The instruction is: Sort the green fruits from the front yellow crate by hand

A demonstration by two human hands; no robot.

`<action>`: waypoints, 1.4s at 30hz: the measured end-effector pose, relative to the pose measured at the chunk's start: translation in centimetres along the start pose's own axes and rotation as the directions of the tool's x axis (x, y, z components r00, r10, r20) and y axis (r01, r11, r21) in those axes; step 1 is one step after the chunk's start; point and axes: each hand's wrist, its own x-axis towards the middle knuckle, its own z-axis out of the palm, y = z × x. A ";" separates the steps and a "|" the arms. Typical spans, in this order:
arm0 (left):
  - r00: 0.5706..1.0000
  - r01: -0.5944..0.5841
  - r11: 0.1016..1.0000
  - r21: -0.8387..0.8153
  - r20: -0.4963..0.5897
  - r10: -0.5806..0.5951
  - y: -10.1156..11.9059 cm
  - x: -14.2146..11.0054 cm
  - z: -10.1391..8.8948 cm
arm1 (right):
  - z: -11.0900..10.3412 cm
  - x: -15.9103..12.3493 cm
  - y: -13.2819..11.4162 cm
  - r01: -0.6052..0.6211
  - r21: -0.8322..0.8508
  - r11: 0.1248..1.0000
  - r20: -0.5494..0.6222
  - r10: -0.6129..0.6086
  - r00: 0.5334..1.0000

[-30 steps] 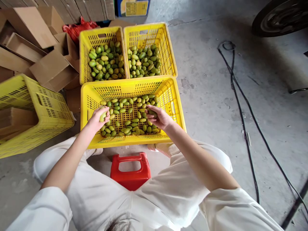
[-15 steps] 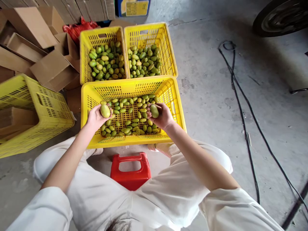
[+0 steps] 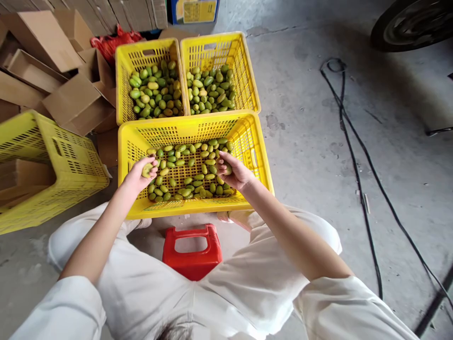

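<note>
The near yellow crate (image 3: pixel 191 207) holds a loose layer of oval green and yellowish fruits (image 3: pixel 186 192), much like small mangoes. Over its left part, my left hand (image 3: pixel 138 175) is closed with its fingers curled round one such fruit (image 3: pixel 146 170). My right hand (image 3: pixel 238 174) hangs over the right part of the crate, closed on another green fruit (image 3: pixel 228 168), which the fingers and thumb partly cover. Both hands are above the fruits lying on the crate floor, well apart from each other.
Two more yellow crates, a left one (image 3: pixel 121 80) and a right one (image 3: pixel 248 75), stand behind with fruit piled inside. Cardboard boxes (image 3: pixel 72 101) and another crate (image 3: pixel 76 163) are at left. A red stool (image 3: pixel 191 259) sits between my legs. A black cable (image 3: pixel 357 184) lies on the right floor.
Both hands have turned and their fingers have curled further round the fruits, so less of each fruit shows. My left hand has shifted slightly left.
</note>
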 end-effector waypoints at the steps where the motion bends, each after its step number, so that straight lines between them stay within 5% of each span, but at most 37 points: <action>1: 1.000 -0.006 1.000 0.012 0.015 0.006 0.1 -0.1 0.1 | 0.0 0.0 -0.1 -0.023 0.009 1.000 -0.030 0.023 0.999; 4: 0.999 -0.024 0.999 0.030 0.026 0.023 0.2 -0.3 0.2 | -0.3 0.1 -0.3 -0.043 0.018 0.999 -0.126 0.045 0.991; 11: 0.999 0.031 0.999 0.023 0.014 -0.031 0.4 0.0 -0.3 | -1.3 0.6 -0.3 -0.037 -0.009 0.999 -0.129 0.035 0.991; 16: 0.999 -0.035 0.997 -0.073 0.037 0.038 0.1 0.1 -0.2 | -1.2 1.1 -0.4 0.004 0.014 1.000 -0.185 -0.001 0.983; 26: 0.982 -0.087 0.993 0.085 0.176 0.071 -1.4 0.4 -0.5 | 0.3 -0.3 -0.4 -0.057 0.083 0.995 -0.003 0.057 0.998; 37: 0.998 0.051 0.999 -0.009 0.041 -0.051 -0.1 0.3 -0.3 | -0.1 -0.7 -0.6 -0.054 -0.095 0.994 0.137 0.066 0.988; 42: 0.999 -0.020 0.994 -0.108 -0.050 0.014 -0.3 0.6 -0.1 | 0.8 -0.9 -0.7 0.049 0.032 0.998 0.036 -0.050 0.998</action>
